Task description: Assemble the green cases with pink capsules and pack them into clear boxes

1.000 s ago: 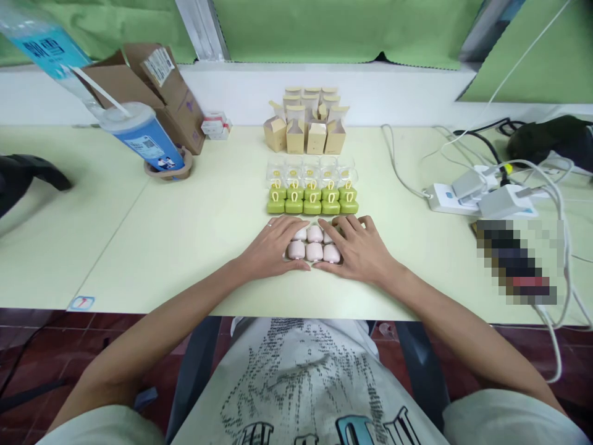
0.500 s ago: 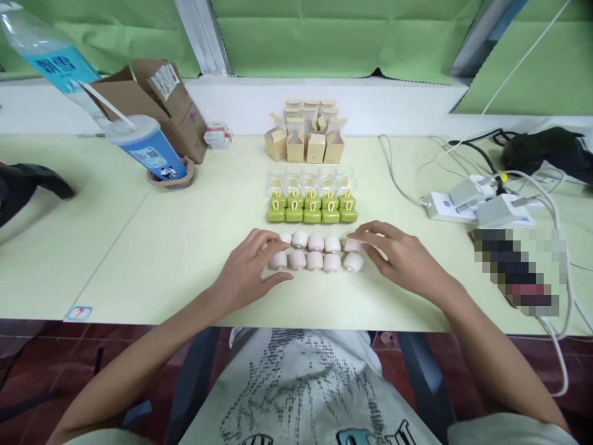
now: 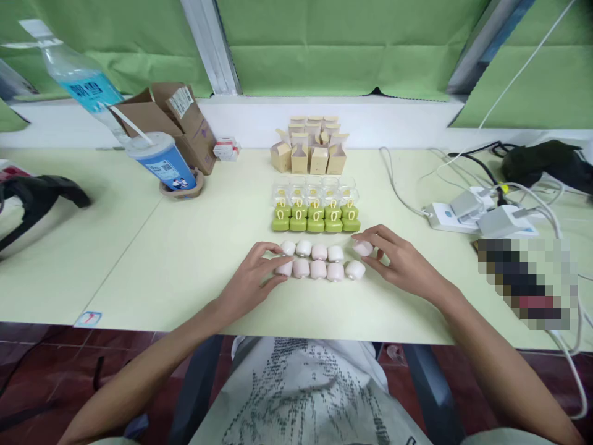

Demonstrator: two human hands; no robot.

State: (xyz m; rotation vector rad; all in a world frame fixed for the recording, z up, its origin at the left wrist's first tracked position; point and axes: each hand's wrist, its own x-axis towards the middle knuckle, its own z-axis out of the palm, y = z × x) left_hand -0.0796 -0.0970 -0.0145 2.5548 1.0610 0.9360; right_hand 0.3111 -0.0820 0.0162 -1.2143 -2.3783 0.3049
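Several small pink cases [image 3: 319,269] lie in two rows on the pale green table [image 3: 194,259]. My left hand [image 3: 252,281] rests at the left end of the rows, fingers curled against the outer pink case [image 3: 284,268]. My right hand [image 3: 401,262] is at the right end and pinches one pink case [image 3: 362,248] between thumb and fingers. Behind the pink rows stands a row of green cases [image 3: 315,221] with yellow loops, then clear plastic boxes [image 3: 315,188], then small tan cartons [image 3: 310,151].
At the left stand a blue paper cup [image 3: 162,164] with a straw, a tilted water bottle [image 3: 78,77] and an open cardboard box [image 3: 173,120]. A black object [image 3: 41,191] lies far left. A power strip [image 3: 456,207] with adapters and cables is at the right, beside a black bag [image 3: 542,157].
Both hands moved apart from over the pink cases to the ends of the rows. The pink cases now lie spread in two even rows. My right hand took hold of the end case.
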